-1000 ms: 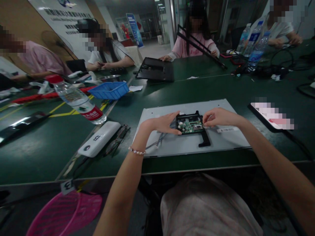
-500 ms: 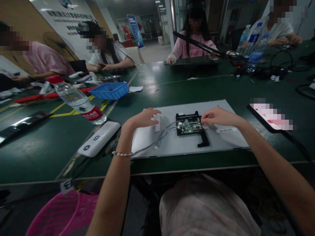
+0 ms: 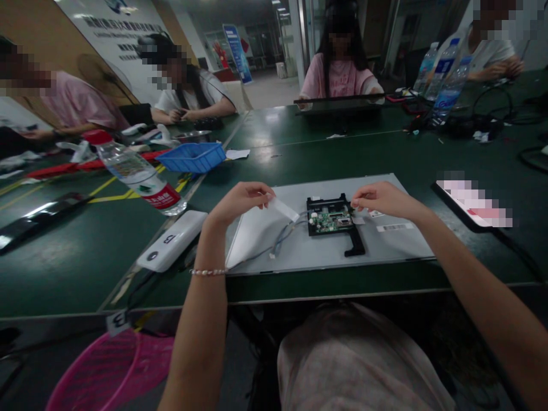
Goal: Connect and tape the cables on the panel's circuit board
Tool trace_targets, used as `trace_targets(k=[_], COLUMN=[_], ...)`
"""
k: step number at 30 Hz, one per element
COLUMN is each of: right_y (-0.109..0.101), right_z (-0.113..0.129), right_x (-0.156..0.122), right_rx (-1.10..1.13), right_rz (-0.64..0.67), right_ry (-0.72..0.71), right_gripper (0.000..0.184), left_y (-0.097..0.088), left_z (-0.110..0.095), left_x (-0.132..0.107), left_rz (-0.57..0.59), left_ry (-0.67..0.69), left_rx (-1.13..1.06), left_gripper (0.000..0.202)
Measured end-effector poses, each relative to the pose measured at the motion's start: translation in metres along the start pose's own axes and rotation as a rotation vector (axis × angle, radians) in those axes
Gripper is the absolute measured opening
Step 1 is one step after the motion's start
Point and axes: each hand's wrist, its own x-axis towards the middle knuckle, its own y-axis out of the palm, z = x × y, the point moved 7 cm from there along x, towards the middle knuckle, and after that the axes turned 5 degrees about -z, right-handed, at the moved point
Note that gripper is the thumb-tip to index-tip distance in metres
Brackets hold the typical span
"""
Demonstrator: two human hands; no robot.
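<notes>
The left hand [image 3: 243, 201] now pinches the strip [image 3: 286, 210] by one end, its other end swung rightward from those fingertips toward the board [image 3: 327, 221], so it seems loose from the panel [image 3: 385, 246] beneath, while the right hand [image 3: 382, 200] bunches its fingers beside the board, whether around anything I cannot tell.

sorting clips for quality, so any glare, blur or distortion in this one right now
Head view: dim light overall, with pale glare on the green table at left; head view: the red-capped bottle leans outward, likely wide-lens distortion; head view: the circuit board looks soft, its fine parts hard to make out; head view: the phone screen is pixelated.
</notes>
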Motion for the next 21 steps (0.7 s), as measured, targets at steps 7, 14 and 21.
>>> trace_targets(k=[7, 14, 21], right_y=[0.003, -0.001, 0.031], right_z=[0.014, 0.023, 0.078], right_x=[-0.001, -0.001, -0.013], right_rx=[0.008, -0.102, -0.278], right_rz=[-0.035, -0.159, -0.175], right_ry=[-0.091, -0.16, -0.534], right_gripper=[0.025, 0.023, 0.028], left_y=[0.034, 0.035, 0.02], left_z=[-0.001, 0.009, -0.023], left_x=[-0.002, -0.002, -0.008], left_rz=[0.234, 0.292, 0.15], left_ry=[-0.076, -0.08, 0.074], left_rx=[0.065, 0.315, 0.215], left_gripper=[0.029, 0.034, 0.035])
